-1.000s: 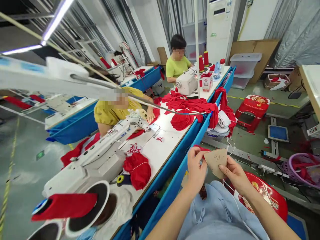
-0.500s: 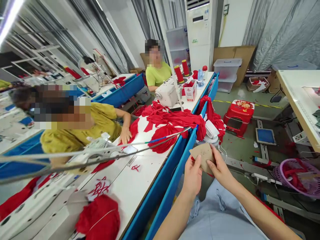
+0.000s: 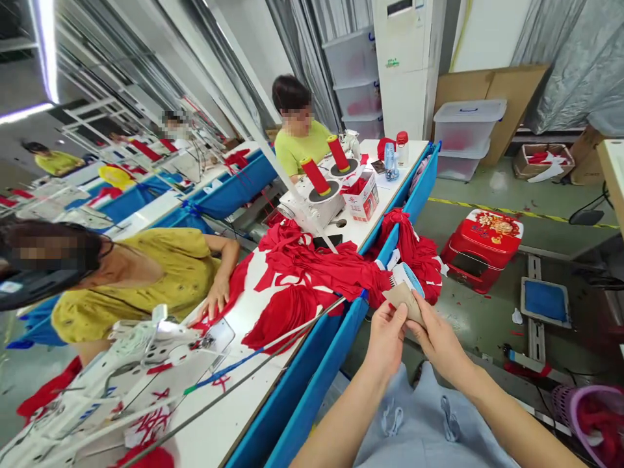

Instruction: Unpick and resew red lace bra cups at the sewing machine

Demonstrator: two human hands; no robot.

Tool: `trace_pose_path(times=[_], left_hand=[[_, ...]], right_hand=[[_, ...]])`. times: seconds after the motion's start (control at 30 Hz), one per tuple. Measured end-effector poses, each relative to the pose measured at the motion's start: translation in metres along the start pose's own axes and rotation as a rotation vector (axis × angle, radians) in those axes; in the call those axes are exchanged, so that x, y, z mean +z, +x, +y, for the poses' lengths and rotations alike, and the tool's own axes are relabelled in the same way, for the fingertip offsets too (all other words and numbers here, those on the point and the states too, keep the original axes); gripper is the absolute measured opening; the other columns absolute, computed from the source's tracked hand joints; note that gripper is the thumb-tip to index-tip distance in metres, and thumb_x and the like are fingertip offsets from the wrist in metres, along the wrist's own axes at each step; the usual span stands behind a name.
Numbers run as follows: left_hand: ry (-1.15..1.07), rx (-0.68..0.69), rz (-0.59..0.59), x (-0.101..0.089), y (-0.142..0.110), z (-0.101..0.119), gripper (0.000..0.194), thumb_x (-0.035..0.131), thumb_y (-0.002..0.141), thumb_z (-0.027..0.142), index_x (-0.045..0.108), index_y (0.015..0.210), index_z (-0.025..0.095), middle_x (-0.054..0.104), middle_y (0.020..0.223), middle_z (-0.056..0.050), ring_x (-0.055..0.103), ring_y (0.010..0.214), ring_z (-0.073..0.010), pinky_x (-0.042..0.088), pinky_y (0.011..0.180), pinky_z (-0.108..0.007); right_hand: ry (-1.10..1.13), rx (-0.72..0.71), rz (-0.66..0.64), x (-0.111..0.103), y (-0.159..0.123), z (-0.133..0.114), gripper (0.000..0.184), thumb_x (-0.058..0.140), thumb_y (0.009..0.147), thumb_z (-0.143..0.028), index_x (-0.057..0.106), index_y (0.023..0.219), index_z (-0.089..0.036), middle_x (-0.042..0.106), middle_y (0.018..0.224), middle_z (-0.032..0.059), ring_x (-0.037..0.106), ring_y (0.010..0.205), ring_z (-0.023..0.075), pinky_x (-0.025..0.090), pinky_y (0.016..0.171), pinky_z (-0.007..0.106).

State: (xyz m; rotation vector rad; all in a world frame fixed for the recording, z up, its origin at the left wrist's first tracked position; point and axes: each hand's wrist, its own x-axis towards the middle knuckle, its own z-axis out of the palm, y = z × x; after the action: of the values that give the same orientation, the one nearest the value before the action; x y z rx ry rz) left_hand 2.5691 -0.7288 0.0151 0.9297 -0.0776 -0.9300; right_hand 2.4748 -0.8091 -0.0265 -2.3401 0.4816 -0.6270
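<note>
Right of the right hand (image 3: 436,341): open air over floor (image 3: 475,318), passable as far as the red stool (image 3: 487,247) and purple basket (image 3: 565,409). Ahead: small white fan (image 3: 408,277) beyond the brown card (image 3: 404,300), partly hidden; distance unclear. Left hand (image 3: 384,341) to worktop (image 3: 229,409): blue cloth trough (image 3: 316,383) runs between. Bare strip along near edge, slanted thin rods (image 3: 231,366) crossing above. Farther in: red fabric heap (image 3: 331,270), white pole (image 3: 292,188), co-worker's hand (image 3: 217,299) block passage.
</note>
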Motion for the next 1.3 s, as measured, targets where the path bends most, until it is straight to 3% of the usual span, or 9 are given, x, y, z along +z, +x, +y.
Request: trace_pose_path(times=[0.13, 0.27, 0.43, 0.57, 0.73, 0.87, 1.0, 1.1, 1.3], left_hand=[[0.139, 0.057, 0.039, 0.004, 0.025, 0.0, 0.044, 0.089, 0.063, 0.046, 0.076, 0.094, 0.018, 0.077, 0.086, -0.005, 0.069, 0.084, -0.0186, 0.051, 0.086, -0.031], [0.155, 0.066, -0.011, 0.012, 0.046, 0.0, 0.045, 0.09, 0.061, 0.047, 0.073, 0.091, 0.018, 0.073, 0.085, -0.003, 0.064, 0.082, -0.0157, 0.049, 0.082, -0.028], [0.04, -0.038, -0.167, 0.023, 0.065, 0.007, 0.061, 0.092, 0.057, 0.044, 0.065, 0.109, 0.024, 0.07, 0.099, -0.002, 0.064, 0.089, -0.0164, 0.048, 0.083, -0.029], [0.087, -0.162, -0.244, 0.009, 0.072, 0.012, 0.067, 0.093, 0.054, 0.048, 0.068, 0.11, 0.022, 0.072, 0.107, -0.007, 0.065, 0.098, -0.02, 0.048, 0.09, -0.031], [0.202, -0.053, -0.124, -0.006, 0.079, 0.021, 0.042, 0.089, 0.064, 0.046, 0.07, 0.09, 0.018, 0.071, 0.083, -0.002, 0.063, 0.076, -0.0125, 0.049, 0.074, -0.023], [0.238, -0.051, 0.011, -0.002, 0.09, 0.025, 0.043, 0.087, 0.066, 0.048, 0.069, 0.092, 0.019, 0.069, 0.075, 0.0, 0.061, 0.064, -0.0109, 0.05, 0.065, -0.022], [0.204, 0.072, 0.194, 0.013, 0.115, 0.014, 0.047, 0.089, 0.062, 0.048, 0.068, 0.094, 0.02, 0.072, 0.086, -0.001, 0.065, 0.078, -0.0126, 0.052, 0.075, -0.022], [0.142, 0.195, 0.285, 0.036, 0.146, -0.008, 0.047, 0.088, 0.064, 0.049, 0.068, 0.097, 0.021, 0.073, 0.092, -0.002, 0.066, 0.084, -0.0134, 0.051, 0.081, -0.024], [0.033, 0.229, 0.377, 0.125, 0.219, -0.064, 0.045, 0.084, 0.068, 0.048, 0.064, 0.098, 0.021, 0.071, 0.096, -0.003, 0.066, 0.09, -0.0164, 0.051, 0.086, -0.029]], right_hand=[[0.036, 0.057, -0.055, -0.01, 0.022, 0.014, 0.049, 0.035, 0.101, -0.034, 0.043, 0.147, -0.017, 0.071, 0.118, 0.018, 0.072, 0.095, 0.0285, 0.059, 0.074, 0.039], [0.181, 0.08, -0.144, -0.027, 0.036, 0.019, 0.044, 0.032, 0.102, -0.037, 0.048, 0.139, -0.018, 0.071, 0.077, 0.0066, 0.067, 0.065, 0.023, 0.053, 0.059, 0.033], [0.3, 0.215, -0.074, -0.039, 0.043, 0.022, 0.044, 0.035, 0.102, -0.045, 0.037, 0.141, -0.023, 0.07, 0.099, 0.0095, 0.067, 0.074, 0.022, 0.054, 0.062, 0.033], [0.371, 0.31, -0.073, -0.038, 0.044, 0.011, 0.051, 0.038, 0.1, -0.048, 0.032, 0.144, -0.022, 0.066, 0.109, 0.0114, 0.066, 0.086, 0.0238, 0.055, 0.075, 0.038], [0.558, 0.374, -0.24, -0.036, 0.064, -0.006, 0.054, 0.04, 0.099, -0.047, 0.033, 0.144, -0.02, 0.063, 0.1, 0.0073, 0.062, 0.09, 0.023, 0.052, 0.081, 0.038], [0.814, 0.457, -0.374, -0.036, 0.088, 0.001, 0.049, 0.046, 0.095, -0.048, 0.04, 0.137, -0.021, 0.059, 0.086, 0.0012, 0.06, 0.076, 0.018, 0.05, 0.065, 0.03], [0.865, 0.546, -0.358, -0.037, 0.111, 0.03, 0.034, 0.053, 0.091, -0.046, 0.053, 0.113, -0.02, 0.053, 0.07, -0.0045, 0.054, 0.056, 0.0124, 0.042, 0.051, 0.024], [0.701, 0.428, -0.353, -0.046, 0.132, 0.071, 0.024, 0.053, 0.092, -0.043, 0.058, 0.093, -0.02, 0.054, 0.067, -0.0043, 0.047, 0.056, 0.011, 0.038, 0.054, 0.024], [0.588, 0.239, -0.477, -0.114, 0.19, 0.182, 0.038, 0.045, 0.094, -0.054, 0.051, 0.075, -0.022, 0.054, 0.063, -0.0022, 0.049, 0.059, 0.0146, 0.04, 0.057, 0.027]])
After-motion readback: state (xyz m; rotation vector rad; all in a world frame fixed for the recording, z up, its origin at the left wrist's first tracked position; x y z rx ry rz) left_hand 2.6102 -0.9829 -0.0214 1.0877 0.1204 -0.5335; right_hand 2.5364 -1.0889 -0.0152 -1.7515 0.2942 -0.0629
